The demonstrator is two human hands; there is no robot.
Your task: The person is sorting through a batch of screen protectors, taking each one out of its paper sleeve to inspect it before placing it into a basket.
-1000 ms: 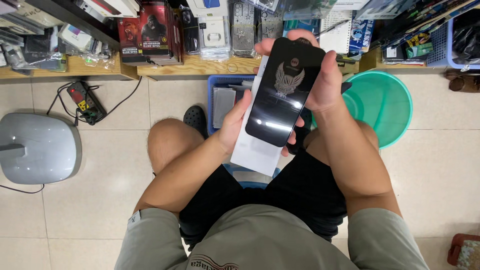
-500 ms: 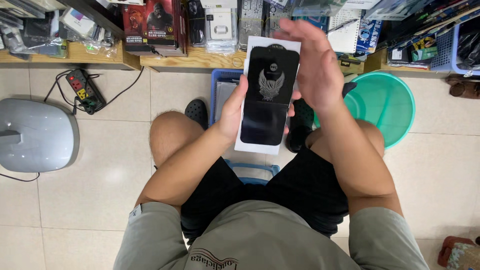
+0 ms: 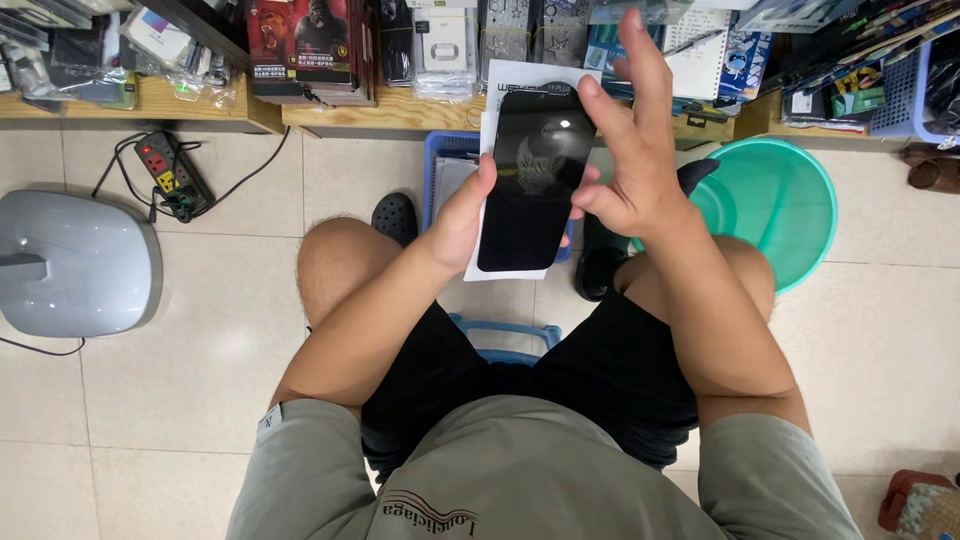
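Note:
My left hand (image 3: 462,215) holds a flat white packet (image 3: 500,100) with a black glossy panel (image 3: 530,185) bearing a pale winged emblem, thumb on its left edge. My right hand (image 3: 625,150) is beside the packet's right edge, fingers spread and raised; its thumb and lower fingers touch the panel's right side. I sit with bare knees apart, in black shorts and a grey shirt.
A blue basket (image 3: 445,165) sits on the tiled floor under the packet, a green plastic basin (image 3: 785,210) to the right. A grey domed device (image 3: 70,265) and a power strip (image 3: 165,170) lie left. Wooden shelves (image 3: 400,112) with packaged goods run along the top.
My right hand let go of the packet's top and right side and opened, fingers lifting up. The packet has straightened and stays in my left hand.

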